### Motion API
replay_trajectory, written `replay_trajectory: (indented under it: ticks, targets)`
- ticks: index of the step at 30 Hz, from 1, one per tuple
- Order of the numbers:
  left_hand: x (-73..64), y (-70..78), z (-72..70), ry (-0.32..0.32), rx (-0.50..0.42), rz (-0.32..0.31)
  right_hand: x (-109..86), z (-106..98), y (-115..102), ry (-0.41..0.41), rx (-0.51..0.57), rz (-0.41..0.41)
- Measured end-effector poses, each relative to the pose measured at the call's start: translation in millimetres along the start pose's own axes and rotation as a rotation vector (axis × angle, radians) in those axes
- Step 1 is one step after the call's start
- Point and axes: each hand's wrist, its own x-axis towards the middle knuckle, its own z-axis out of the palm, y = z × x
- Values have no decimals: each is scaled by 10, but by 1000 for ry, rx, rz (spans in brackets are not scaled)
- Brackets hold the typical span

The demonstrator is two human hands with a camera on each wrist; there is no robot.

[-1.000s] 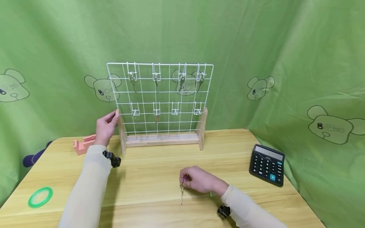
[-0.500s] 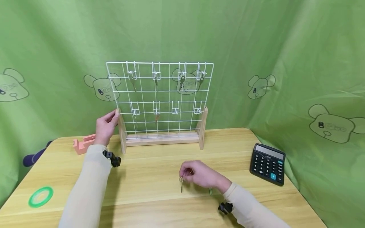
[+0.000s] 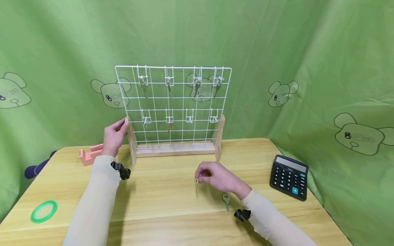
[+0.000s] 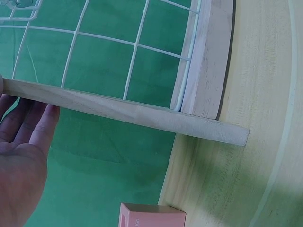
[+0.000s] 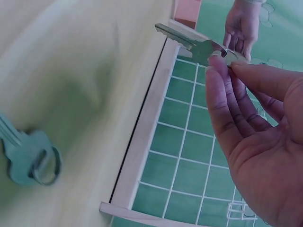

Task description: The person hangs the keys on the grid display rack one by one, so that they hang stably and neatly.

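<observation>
My left hand grips the top of the left wooden post of a white wire grid rack, its thumb and fingers on opposite sides. Between thumb and fingertips, my right hand pinches a metal key by its ring; it hangs above the table in front of the rack. A second key with a ring lies on the table below the right wrist. Several keys hang from the rack's upper hooks, and a brownish one from a lower hook. The two right lower hooks hold no visible key.
A black calculator lies at the right edge of the wooden table. Behind the left forearm stands a pink tape dispenser. A green ring-shaped roll lies at front left. Green curtains hang close behind and to the right.
My right hand has moved away from me toward the rack, lifting the pinched key. The loose key on the table has come into fuller view. My left hand stays on the post.
</observation>
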Motion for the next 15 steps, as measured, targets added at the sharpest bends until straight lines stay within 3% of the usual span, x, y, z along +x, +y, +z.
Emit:
replay_trajectory:
  ticks: [15]
  targets:
    - [-6, -1, 5, 2, 3, -6, 214, -286, -44, 142, -77, -37]
